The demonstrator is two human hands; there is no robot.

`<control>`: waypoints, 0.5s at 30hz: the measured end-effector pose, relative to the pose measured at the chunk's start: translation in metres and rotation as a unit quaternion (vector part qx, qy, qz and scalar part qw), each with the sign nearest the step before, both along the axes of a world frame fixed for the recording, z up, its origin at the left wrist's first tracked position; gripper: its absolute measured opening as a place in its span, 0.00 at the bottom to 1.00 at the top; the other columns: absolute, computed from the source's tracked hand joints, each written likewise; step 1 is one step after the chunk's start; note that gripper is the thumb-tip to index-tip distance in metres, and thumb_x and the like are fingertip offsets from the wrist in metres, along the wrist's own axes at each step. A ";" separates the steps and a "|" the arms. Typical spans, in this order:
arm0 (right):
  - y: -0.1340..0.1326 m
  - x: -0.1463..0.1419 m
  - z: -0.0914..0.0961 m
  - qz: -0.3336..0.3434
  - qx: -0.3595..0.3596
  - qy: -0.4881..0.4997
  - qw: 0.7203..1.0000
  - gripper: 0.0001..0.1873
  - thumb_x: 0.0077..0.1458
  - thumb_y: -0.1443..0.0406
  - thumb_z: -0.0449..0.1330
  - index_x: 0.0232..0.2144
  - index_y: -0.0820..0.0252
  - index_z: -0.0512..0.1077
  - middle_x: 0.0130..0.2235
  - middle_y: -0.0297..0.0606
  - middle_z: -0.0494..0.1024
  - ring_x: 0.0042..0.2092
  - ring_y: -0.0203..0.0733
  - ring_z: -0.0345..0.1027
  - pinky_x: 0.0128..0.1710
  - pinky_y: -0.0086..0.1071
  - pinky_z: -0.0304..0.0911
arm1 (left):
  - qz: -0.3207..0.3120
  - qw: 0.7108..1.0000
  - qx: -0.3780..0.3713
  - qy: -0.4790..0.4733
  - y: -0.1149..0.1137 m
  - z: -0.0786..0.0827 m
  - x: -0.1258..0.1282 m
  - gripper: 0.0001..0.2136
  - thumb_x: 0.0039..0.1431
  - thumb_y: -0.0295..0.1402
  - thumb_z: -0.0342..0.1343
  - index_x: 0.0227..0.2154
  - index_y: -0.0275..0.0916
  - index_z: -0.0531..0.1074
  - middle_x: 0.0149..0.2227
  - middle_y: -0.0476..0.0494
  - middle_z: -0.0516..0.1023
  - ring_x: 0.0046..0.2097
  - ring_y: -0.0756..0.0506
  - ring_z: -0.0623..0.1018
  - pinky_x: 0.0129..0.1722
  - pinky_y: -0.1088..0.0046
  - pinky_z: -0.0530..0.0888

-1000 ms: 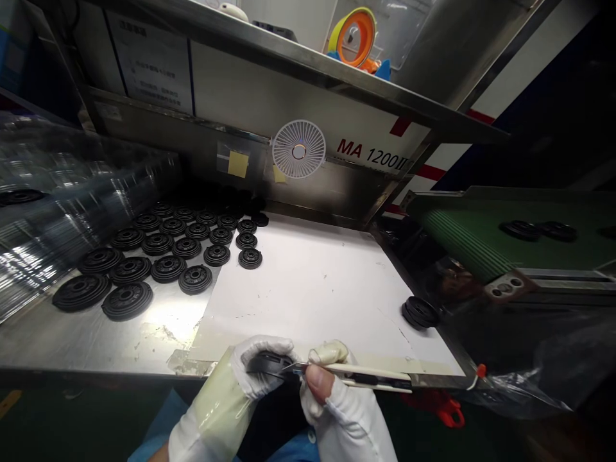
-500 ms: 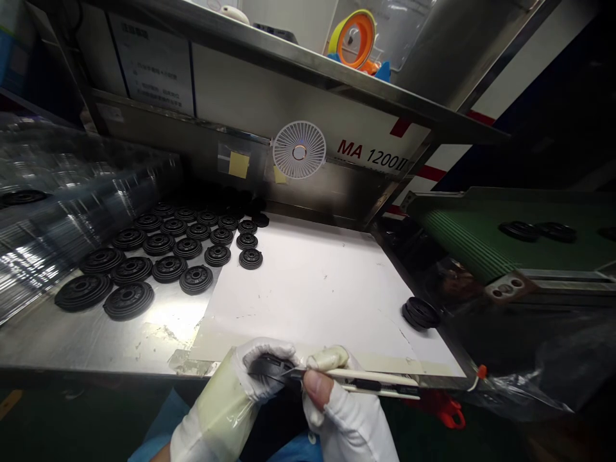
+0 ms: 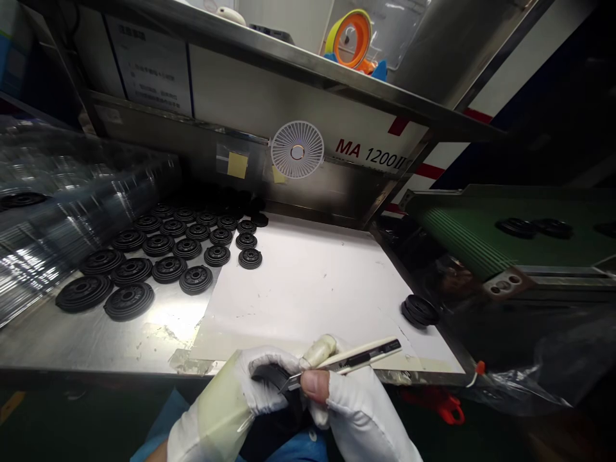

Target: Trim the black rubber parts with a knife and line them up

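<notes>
My left hand, in a white glove, is closed around a black ribbed round part at the table's front edge. In my right hand, gloved with the thumb tip bare, is a utility knife with a white and black handle. Its blade points left and lies against or very close to the black part; exact contact I cannot tell. Much of the held part is hidden by the left glove. Several similar black round parts stand in rows on the metal table to the left.
A white sheet covers the table's middle. Two stacked black parts sit at its right edge. Clear plastic trays are piled at left. A green conveyor carries black parts at right. A small fan stands at the back.
The knife has turned, its handle end rising and its blade tilting down toward the black part. My right hand has shifted slightly down and right. The left hand keeps its hold.
</notes>
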State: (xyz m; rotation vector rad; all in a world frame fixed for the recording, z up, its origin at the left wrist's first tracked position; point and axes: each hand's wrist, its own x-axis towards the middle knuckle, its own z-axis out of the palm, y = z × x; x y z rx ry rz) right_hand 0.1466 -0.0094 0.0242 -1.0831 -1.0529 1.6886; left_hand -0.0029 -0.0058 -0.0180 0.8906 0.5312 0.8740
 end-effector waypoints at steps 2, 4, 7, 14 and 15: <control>0.000 0.004 -0.002 0.024 -0.007 -0.001 1.000 0.10 0.44 0.63 0.64 0.22 0.62 0.67 0.18 0.29 0.66 0.21 0.31 0.56 0.22 0.25 0.52 | 0.004 1.000 -0.005 0.009 -0.003 -0.002 0.001 0.08 0.50 0.29 0.59 0.34 0.35 0.77 0.30 0.41 0.79 0.37 0.40 0.77 0.43 0.62 0.70; -0.001 0.011 -0.004 0.063 -0.022 -0.015 0.998 0.11 0.43 0.63 0.65 0.22 0.62 0.67 0.18 0.29 0.66 0.21 0.30 0.56 0.21 0.24 0.51 | 0.039 0.998 -0.029 0.029 -0.003 -0.008 -0.003 0.10 0.50 0.31 0.59 0.37 0.36 0.76 0.33 0.41 0.79 0.38 0.39 0.77 0.44 0.61 0.70; -0.005 0.029 -0.007 0.113 -0.041 -0.089 0.989 0.12 0.44 0.60 0.66 0.24 0.63 0.70 0.21 0.30 0.66 0.21 0.29 0.56 0.20 0.23 0.51 | 0.150 0.979 -0.016 0.139 0.006 -0.019 -0.020 0.16 0.52 0.33 0.57 0.45 0.39 0.73 0.41 0.41 0.78 0.44 0.39 0.76 0.49 0.59 0.69; 0.009 0.128 0.008 -0.127 0.100 -0.272 0.949 0.16 0.55 0.60 0.58 0.46 0.58 0.70 0.30 0.35 0.73 0.28 0.34 0.67 0.28 0.27 0.64 | 0.291 0.754 0.345 0.478 0.035 -0.050 -0.055 0.20 0.52 0.31 0.54 0.50 0.48 0.70 0.56 0.45 0.69 0.56 0.37 0.67 0.56 0.60 0.63; 0.013 0.145 0.013 -0.147 0.101 -0.251 0.952 0.17 0.53 0.61 0.60 0.46 0.58 0.70 0.36 0.38 0.74 0.34 0.38 0.70 0.35 0.30 0.66 | 0.276 0.737 0.368 0.496 0.035 -0.050 -0.056 0.21 0.52 0.32 0.54 0.50 0.48 0.70 0.55 0.45 0.70 0.54 0.37 0.69 0.55 0.60 0.65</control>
